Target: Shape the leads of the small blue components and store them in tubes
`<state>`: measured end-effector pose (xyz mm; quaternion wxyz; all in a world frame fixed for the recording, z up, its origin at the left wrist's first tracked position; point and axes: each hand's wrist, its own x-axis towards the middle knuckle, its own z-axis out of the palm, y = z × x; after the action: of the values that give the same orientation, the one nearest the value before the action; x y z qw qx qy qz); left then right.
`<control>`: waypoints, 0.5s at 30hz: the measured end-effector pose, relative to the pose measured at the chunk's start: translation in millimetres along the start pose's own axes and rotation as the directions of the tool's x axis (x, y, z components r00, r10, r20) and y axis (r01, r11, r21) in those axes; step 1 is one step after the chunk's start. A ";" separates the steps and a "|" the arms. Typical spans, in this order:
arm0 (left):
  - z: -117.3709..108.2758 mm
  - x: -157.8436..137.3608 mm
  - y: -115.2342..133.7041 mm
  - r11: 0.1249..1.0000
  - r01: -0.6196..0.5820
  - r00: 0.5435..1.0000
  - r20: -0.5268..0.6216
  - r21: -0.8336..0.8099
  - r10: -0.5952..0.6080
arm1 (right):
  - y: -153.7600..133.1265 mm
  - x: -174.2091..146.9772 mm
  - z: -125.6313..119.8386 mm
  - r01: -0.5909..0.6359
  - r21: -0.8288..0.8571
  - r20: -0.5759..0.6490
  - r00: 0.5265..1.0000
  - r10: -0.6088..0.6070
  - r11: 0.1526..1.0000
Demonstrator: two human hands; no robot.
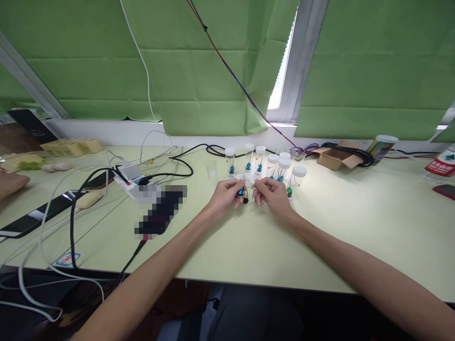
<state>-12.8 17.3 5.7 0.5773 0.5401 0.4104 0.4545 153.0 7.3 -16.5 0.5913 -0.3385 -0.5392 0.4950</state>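
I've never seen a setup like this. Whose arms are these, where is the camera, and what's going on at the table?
There is no machine here: these are a person's own bare arms. The one picture comes from a camera worn on the head, looking forward and down.

The left hand holds a small blue piece. The right hand is close beside it, apparently pinching something thin, too small to name.

Just beyond the hands, on the pale table, stand small clear bottles with white caps; blue or green bits show inside several. Further right sits an open cardboard box. To the left are cables and a power strip. Green blinds hang behind.
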 end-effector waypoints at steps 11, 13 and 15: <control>0.9 0.2 1.3 0.998 0.023 0.999 -0.023 -0.050 -0.024 | 2.5 0.1 -0.7 0.000 -0.007 -0.007 1.000 0.000 1.000; 0.8 1.1 1.0 0.995 0.050 0.998 -0.041 -0.091 -0.054 | 2.2 -0.2 -0.6 0.050 -0.021 -0.009 0.999 -0.051 0.999; 0.4 1.9 1.0 0.988 0.076 0.995 -0.058 -0.135 -0.084 | 1.7 -1.0 -0.5 0.108 -0.053 -0.015 0.994 -0.109 0.993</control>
<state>-12.0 19.0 6.7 0.6163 0.4688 0.4190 0.4742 153.2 7.0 -18.5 0.6131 -0.3283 -0.5644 0.4448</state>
